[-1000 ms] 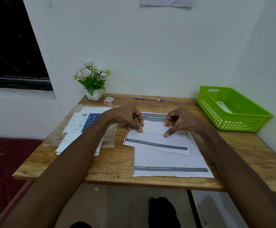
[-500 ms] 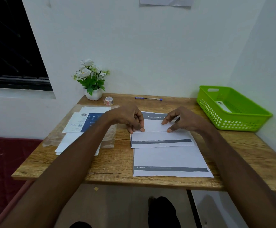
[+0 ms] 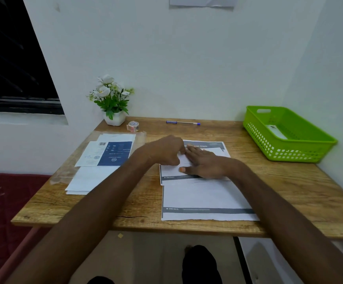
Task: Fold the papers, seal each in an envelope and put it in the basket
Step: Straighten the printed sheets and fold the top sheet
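The folded paper (image 3: 171,173) lies at the middle of the tabletop (image 3: 289,181), on top of another sheet (image 3: 203,199) that reaches the near edge; its long axis runs left to right. Both hands are on it. The right hand (image 3: 204,163) lies flat, fingers straight and close together, pressing the fold. The left hand (image 3: 166,150) touches it from the left with curled fingers — whether they pinch the paper I cannot tell. The envelopes (image 3: 105,158) are near the left edge, closer to the left hand; the basket (image 3: 285,154) stands at the far right corner — free room between.

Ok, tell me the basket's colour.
Bright green basket, clearest in the head view.
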Demonstrator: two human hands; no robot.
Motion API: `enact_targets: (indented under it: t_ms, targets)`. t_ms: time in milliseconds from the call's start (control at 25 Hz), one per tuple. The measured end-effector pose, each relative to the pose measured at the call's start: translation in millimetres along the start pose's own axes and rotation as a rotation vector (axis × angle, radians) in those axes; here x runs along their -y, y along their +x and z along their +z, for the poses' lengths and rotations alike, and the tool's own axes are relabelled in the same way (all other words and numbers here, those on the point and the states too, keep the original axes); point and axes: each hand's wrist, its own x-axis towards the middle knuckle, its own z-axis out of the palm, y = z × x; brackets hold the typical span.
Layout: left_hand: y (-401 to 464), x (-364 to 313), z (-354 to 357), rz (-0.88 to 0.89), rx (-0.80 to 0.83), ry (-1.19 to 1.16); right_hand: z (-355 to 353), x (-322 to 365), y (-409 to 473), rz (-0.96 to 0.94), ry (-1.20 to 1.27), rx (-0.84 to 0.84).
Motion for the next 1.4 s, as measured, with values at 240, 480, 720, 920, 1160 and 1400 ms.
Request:
enact_targets:
  t_ms: [240,480,720,920,1160,1400]
  targets:
    - [-3.6,16.7,-13.2,-0.091,0.018,-0.067,-20.6,-23.6,-13.8,0.125,0.009,0.031]
    - [-17.6,43.4,-21.0,-0.202,-0.044,-0.324,-30.3,-49.5,-22.0,0.191,0.071,0.001]
    - [-24.7,46.6,-20.7,-0.281,-0.016,-0.484,-36.3,-69.4,-21.6,0.123,0.247,-0.262]
    - [-24.2,49.2,-21.2,-0.274,0.016,-0.561,-34.3,-76.3,-21.6,0.102,0.466,-0.308]
    - [-24.4,55.6,-18.9,-0.244,-0.053,-0.794,-32.9,-79.9,-21.1,0.120,0.491,-0.350]
    - [-19.9,59.1,-19.3,-0.199,-0.201,-0.981,-35.7,-86.7,-19.1,0.018,0.673,-0.541]
